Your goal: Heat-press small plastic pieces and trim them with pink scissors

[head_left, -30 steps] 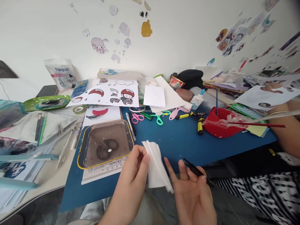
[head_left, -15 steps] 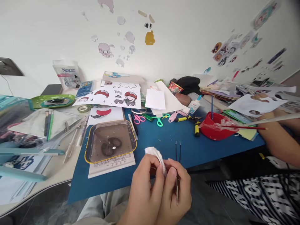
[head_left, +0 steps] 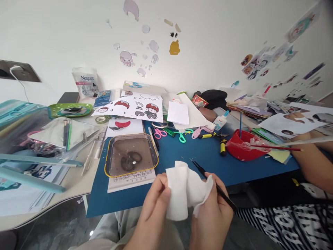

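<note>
A white tissue (head_left: 177,194) is spread between my two hands, partly folded, above the front edge of the blue mat (head_left: 125,200). My left hand (head_left: 157,198) pinches its left side between thumb and fingers. The right side is gripped by my right hand (head_left: 214,205), which also holds black tweezers (head_left: 225,196) with their tips pointing forward over the mat. To the left of the hands lies a brown tray with a yellow rim (head_left: 110,152); dark round shapes and a small white piece show in it.
Pink scissors (head_left: 160,133), green scissors (head_left: 182,138), yellow-black pliers (head_left: 223,147), a glue bottle (head_left: 220,121) and a red container (head_left: 240,151) stand or lie behind. Printed sheets (head_left: 127,108) cover the back. Another person's arm (head_left: 309,159) rests at right.
My hands have moved apart and the bunched tissue is opened out between them. The tweezers now slant forward and left in my right hand. The view has shifted slightly left.
</note>
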A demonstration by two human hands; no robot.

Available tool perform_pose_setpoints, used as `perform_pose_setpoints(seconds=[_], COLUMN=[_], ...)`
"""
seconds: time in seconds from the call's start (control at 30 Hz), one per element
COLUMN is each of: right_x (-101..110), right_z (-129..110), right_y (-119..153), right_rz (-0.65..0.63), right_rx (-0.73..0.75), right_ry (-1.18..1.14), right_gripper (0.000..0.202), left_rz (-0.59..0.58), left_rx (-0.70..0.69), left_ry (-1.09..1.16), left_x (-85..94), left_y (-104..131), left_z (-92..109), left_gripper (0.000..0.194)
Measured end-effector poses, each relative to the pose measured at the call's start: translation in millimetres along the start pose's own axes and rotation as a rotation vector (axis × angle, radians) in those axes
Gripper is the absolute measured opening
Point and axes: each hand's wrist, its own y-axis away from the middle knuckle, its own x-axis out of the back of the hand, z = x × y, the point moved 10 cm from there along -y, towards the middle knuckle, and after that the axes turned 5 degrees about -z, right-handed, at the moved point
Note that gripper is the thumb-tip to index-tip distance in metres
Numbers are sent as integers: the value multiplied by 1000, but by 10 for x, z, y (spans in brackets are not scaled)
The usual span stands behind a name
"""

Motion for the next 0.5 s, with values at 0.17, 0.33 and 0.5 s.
perform_pose_setpoints(seconds=[0.17, 0.33, 0.5], right_x=[42, -71, 169], right_z=[51, -58, -474], right_y=[-239, -444, -341], right_rz=[67, 1, 24], right_rx=[-28, 82, 391], right_ry=[-84, -107, -150], right_gripper=[36, 29, 29], left_rz=[181, 296, 299], left_rx=[92, 103, 122], left_ry=[264, 394, 441], left_x=[324, 490, 482], left_y=[50, 100, 107], left_z=[-73, -55, -81], left_gripper=[31, 29, 35])
